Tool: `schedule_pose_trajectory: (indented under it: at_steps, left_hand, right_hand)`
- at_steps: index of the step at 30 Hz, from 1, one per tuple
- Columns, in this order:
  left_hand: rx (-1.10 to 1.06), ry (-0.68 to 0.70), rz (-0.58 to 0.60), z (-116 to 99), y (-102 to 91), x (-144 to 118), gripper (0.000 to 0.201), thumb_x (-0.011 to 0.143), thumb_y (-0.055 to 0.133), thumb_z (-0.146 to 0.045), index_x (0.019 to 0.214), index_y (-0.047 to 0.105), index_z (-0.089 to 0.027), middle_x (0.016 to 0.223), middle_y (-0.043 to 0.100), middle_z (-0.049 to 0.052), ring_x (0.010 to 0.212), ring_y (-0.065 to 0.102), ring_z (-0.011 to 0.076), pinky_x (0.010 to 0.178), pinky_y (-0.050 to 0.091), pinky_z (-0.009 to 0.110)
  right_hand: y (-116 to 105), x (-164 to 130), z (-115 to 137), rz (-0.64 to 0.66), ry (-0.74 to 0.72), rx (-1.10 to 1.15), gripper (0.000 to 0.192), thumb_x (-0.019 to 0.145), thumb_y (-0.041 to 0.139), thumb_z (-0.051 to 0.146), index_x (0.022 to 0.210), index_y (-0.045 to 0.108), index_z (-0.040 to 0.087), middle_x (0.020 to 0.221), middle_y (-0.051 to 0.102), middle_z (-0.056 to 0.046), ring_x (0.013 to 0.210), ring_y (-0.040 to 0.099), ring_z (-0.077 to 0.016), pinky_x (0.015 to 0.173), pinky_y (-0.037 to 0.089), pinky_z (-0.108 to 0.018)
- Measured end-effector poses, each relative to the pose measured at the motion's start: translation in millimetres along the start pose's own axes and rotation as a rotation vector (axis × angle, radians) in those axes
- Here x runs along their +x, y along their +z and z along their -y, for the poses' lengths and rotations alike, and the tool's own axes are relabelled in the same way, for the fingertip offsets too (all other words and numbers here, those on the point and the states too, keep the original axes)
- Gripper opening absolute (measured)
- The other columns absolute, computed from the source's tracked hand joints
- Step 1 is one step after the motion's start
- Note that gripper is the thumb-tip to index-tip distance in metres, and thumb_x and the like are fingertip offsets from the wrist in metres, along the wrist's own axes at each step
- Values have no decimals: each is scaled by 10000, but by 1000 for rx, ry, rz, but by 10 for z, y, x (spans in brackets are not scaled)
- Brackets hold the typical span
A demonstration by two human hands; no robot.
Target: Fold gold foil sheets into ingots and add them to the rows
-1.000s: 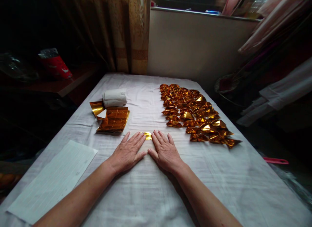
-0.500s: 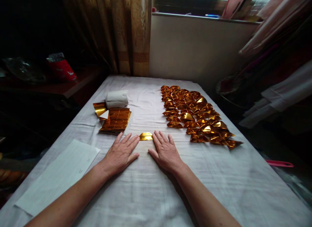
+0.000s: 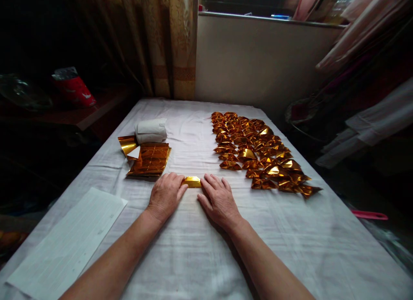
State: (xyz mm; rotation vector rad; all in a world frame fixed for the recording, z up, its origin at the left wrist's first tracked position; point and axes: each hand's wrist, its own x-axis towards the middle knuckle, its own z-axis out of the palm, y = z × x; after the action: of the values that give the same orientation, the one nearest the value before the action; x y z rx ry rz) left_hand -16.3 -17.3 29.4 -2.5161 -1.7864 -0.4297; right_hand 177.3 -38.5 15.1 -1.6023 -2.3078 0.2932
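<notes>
A small folded gold foil paper [image 3: 192,182] lies on the white cloth of the table [image 3: 200,248] between my hands. My left hand [image 3: 165,195] has its fingers curled and pinches the paper's left end. Flat on the cloth, my right hand [image 3: 218,200] has its fingers spread, the fingertips touching the paper's right end. Several finished folded gold pieces [image 3: 258,149] lie in rows at the right of the table. At the left sits a stack of flat gold foil sheets [image 3: 150,159].
A white paper roll [image 3: 151,130] lies behind the foil stack, with a loose gold sheet [image 3: 127,144] beside it. A white lined sheet [image 3: 69,240] lies at the table's near left. A red bag [image 3: 74,88] stands on a dark side shelf; curtain and wall are behind.
My left hand went from flat on the cloth to curled at the gold paper's left end, after sliding slightly left and back. The right hand has barely moved.
</notes>
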Motion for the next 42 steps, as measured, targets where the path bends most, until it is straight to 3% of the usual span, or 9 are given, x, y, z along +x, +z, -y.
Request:
schedule_pose_trajectory:
  at_steps: [12,17,22,26,29,32,36,42]
  left_hand:
    - [-123,31,-153,53,103,-102,155,930,575,-264,1062,638,-213,996,697,42,908,611,230,785,454,357]
    - [-144,67,-177,32,72,-94,105,933,541,-211,947,645,-213,942,663,43,884,589,218,793,467,336]
    - [-174,49,-173,23,35,-111,142,926,514,-194,938,651,-226,869,654,30,823,609,197,730,483,302]
    - [-309,68,-170,28,54,-155,169,940,535,-279,1059,637,-217,924,712,29,816,661,179,735,510,288]
    - [-361,68,-159,3,43,-166,302,920,587,-417,1140,614,-212,958,718,47,845,672,190,774,528,302]
    - [-400,48,-150,-31,20,-153,310,898,616,-461,1086,622,-214,971,714,47,839,670,187,777,531,303]
    - [-435,-25,-155,-55,20,-129,156,917,595,-350,995,630,-219,918,709,22,771,658,166,721,522,286]
    - [-396,-22,-151,-12,77,-119,143,922,561,-277,1036,626,-220,939,702,26,804,659,166,755,527,287]
  right_hand:
    - [135,25,-167,-249,-39,204,205,881,576,246,1053,684,222,1293,645,-95,1261,528,-261,1093,346,-481]
    - [64,41,-150,-348,-127,210,137,899,555,204,892,690,230,1170,699,-64,1156,566,-232,1030,396,-410]
    - [-57,49,-94,-320,-206,144,140,919,558,226,883,693,230,884,716,-32,849,577,-191,823,414,-337]
    - [-65,42,-65,-337,-248,79,151,934,560,249,895,705,230,805,689,-23,778,548,-178,753,376,-323]
    - [-53,42,-41,-346,-270,57,172,942,554,259,887,715,235,780,672,-23,764,537,-172,743,364,-322]
    - [-46,45,3,-357,-304,71,211,963,530,275,882,721,238,768,669,-24,753,529,-166,735,364,-322]
    - [-38,51,76,-317,-355,101,224,983,507,262,925,722,242,788,687,-18,760,538,-165,732,380,-319]
    - [-23,59,40,-197,-314,159,222,930,555,240,1106,691,248,1012,705,-53,927,581,-193,859,436,-345]
